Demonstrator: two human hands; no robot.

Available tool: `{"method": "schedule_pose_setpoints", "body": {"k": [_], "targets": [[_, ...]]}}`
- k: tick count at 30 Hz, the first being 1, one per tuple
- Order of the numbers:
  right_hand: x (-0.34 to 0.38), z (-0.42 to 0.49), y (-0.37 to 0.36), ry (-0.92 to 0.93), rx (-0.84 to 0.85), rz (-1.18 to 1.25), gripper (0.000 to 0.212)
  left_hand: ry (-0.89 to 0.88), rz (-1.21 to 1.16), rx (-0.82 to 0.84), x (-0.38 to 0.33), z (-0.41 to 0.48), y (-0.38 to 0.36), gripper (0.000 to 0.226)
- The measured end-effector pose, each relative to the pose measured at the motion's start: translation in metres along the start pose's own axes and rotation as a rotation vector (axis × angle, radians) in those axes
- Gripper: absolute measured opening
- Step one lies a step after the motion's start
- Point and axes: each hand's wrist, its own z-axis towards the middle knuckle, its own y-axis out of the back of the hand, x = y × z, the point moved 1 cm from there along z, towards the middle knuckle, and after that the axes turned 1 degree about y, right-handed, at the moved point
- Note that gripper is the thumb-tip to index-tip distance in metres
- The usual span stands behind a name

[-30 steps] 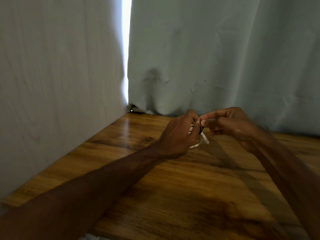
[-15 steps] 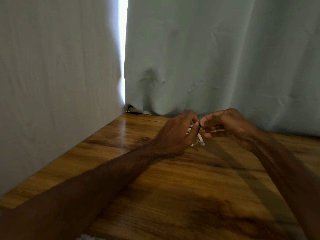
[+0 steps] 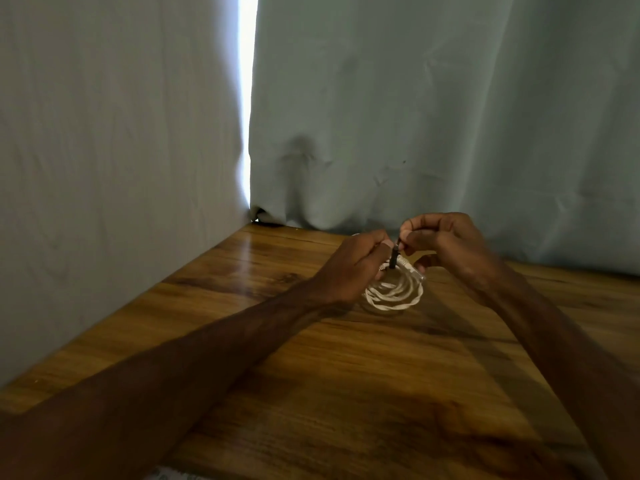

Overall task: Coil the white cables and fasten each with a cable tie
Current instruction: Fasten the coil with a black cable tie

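My left hand [image 3: 349, 268] grips the coiled white cable [image 3: 394, 294]; my right hand [image 3: 450, 247] pinches the black cable tie [image 3: 393, 259] between them. Best pulled snug, loops held together.

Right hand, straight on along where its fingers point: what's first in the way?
The right hand points left, fingers pinching the tie. Straight on it would likely meet the left hand, holding the cable, almost at once; depth is hard to judge.

A coiled off-white cable [image 3: 394, 295] and a black cable tie [image 3: 393, 260] show against a honey-brown wooden worktop [image 3: 346, 375] streaked with dark grain, backed by plain pale grey-green fabric curtains [image 3: 415, 116] split by a white strip of light [image 3: 246, 98].
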Motion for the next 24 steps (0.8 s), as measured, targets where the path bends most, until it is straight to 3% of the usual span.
{"method": "schedule_pose_setpoints", "body": {"k": [5, 12, 17, 24], "targets": [[-0.005, 0.001, 0.001, 0.018, -0.019, -0.092, 0.013, 0.086, -0.136, 0.063, 0.004, 0.001, 0.002, 0.036], [-0.009, 0.003, 0.008, 0.032, -0.118, -0.207, 0.015, -0.114, 0.14, 0.2, -0.006, 0.002, 0.01, 0.017], [-0.01, 0.003, 0.006, 0.076, -0.15, -0.234, 0.011, -0.172, 0.233, 0.203, -0.003, 0.002, 0.011, 0.022], [-0.007, 0.001, -0.007, 0.22, -0.133, -0.369, 0.012, -0.092, 0.307, 0.221, 0.007, 0.006, 0.014, 0.023]]}}
